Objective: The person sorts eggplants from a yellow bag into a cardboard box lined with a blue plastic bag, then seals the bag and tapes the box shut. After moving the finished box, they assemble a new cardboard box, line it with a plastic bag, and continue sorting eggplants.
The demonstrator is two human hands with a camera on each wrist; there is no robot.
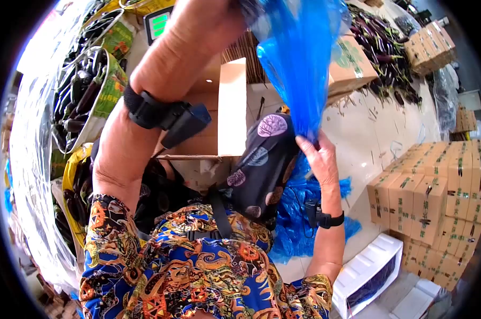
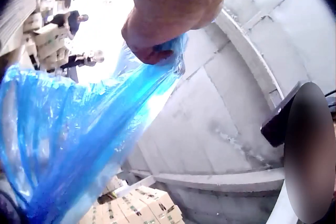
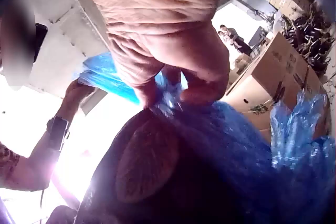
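Note:
A long blue plastic bag (image 1: 304, 69) is stretched between my two hands in the head view. High at the top edge, my left hand (image 1: 214, 21) is partly cut off by the frame. The left wrist view shows that left hand (image 2: 155, 35) gripping the gathered upper end of the bag (image 2: 100, 134). Lower down, beside my knee, my right hand (image 1: 323, 159) pinches the bunched lower part of the bag. In the right wrist view the thumb and fingers of the right hand (image 3: 173, 71) close on the plastic. More blue plastic bags (image 1: 299, 218) lie below the right hand.
An open cardboard box (image 1: 232, 106) stands before my legs. Filled bags of eggplants (image 1: 83, 90) line the left, near a scale (image 1: 159, 24). Loose eggplants (image 1: 379, 48) lie at the back right beside another carton (image 1: 352, 64). Stacked cartons (image 1: 426, 202) and a white foam box (image 1: 368, 271) stand right.

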